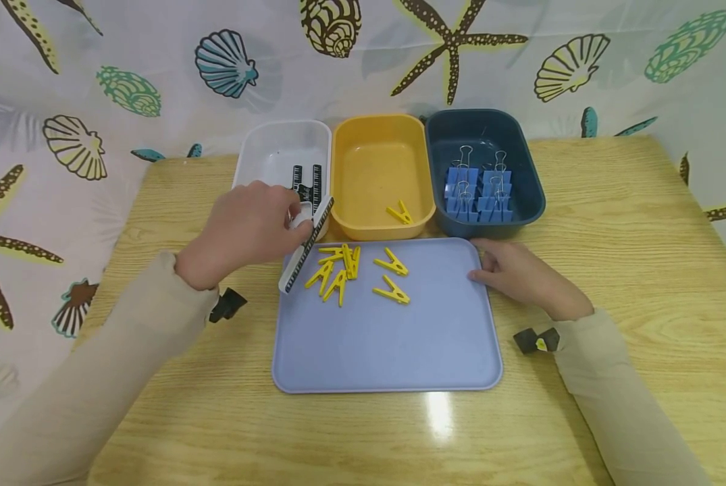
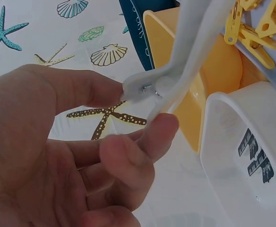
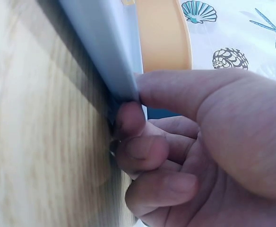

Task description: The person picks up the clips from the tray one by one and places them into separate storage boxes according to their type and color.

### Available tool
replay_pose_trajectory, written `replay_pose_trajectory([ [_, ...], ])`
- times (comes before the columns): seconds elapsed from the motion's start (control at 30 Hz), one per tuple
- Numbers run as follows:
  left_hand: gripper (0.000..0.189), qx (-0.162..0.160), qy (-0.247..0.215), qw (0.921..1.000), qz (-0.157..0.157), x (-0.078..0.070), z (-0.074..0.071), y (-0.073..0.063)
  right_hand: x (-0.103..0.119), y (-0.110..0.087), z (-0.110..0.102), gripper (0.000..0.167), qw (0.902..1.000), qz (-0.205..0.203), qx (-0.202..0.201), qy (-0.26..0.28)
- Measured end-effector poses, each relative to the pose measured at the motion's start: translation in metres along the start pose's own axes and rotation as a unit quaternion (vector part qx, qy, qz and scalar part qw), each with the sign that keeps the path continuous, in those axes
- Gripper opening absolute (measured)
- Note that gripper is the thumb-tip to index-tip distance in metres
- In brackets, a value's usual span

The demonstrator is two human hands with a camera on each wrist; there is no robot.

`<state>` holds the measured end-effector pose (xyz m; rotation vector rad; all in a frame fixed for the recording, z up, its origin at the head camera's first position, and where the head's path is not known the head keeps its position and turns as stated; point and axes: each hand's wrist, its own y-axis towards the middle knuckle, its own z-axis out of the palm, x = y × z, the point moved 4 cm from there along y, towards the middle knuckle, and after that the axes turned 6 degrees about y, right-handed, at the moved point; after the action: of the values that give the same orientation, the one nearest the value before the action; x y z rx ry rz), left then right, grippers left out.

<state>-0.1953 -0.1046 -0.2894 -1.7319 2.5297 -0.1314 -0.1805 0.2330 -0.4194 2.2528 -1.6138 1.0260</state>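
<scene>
My left hand (image 1: 244, 226) pinches a long white clip (image 1: 306, 247) with a piano-key pattern between thumb and index finger. The clip hangs tilted over the front of the white bin (image 1: 254, 148) and the tray's left corner; its spring end (image 2: 159, 87) shows in the left wrist view. Inside the white bin lie similar piano-key clips (image 1: 317, 182), partly hidden by the hand. On the lilac tray (image 1: 387, 347) are several yellow clothespins (image 1: 352, 262), some in a heap. My right hand (image 1: 521, 273) grips the tray's right edge (image 3: 114, 56), thumb on top and fingers beneath.
A yellow bin (image 1: 383, 128) with one yellow clothespin (image 1: 400, 213) stands in the middle of the row. The dark blue bin (image 1: 529, 182) to its right holds several blue binder clips (image 1: 478, 192). Behind the wooden table (image 1: 612, 223) hangs a shell-patterned cloth (image 1: 375, 84).
</scene>
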Motion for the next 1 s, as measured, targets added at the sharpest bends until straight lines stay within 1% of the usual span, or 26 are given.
replay_pose_trajectory([
  [0.17,0.026,0.007,0.000,1.0000,-0.007,0.004,-0.002,0.002,0.002,-0.001,0.000,0.045,1.0000,-0.001,-0.001,0.000],
  [0.3,0.025,0.000,0.002,0.9999,-0.011,0.009,-0.003,0.005,0.001,0.000,0.000,0.044,1.0000,0.003,-0.001,-0.003],
  [0.43,0.026,-0.004,0.005,0.9998,-0.022,0.017,-0.002,0.009,0.002,0.000,0.000,0.042,1.0000,-0.002,-0.001,-0.002],
  [0.57,0.029,0.001,0.002,0.9993,-0.038,0.027,-0.001,0.013,0.003,0.000,0.000,0.041,1.0000,-0.007,-0.001,0.000],
  [0.8,0.035,0.013,0.001,0.9983,-0.056,0.037,-0.002,0.016,0.002,0.001,0.000,0.041,0.9999,0.007,0.003,-0.008],
  [1.0,0.037,0.004,-0.003,0.9977,-0.068,0.048,-0.001,0.020,0.002,0.000,0.000,0.041,1.0000,0.003,0.000,-0.008],
])
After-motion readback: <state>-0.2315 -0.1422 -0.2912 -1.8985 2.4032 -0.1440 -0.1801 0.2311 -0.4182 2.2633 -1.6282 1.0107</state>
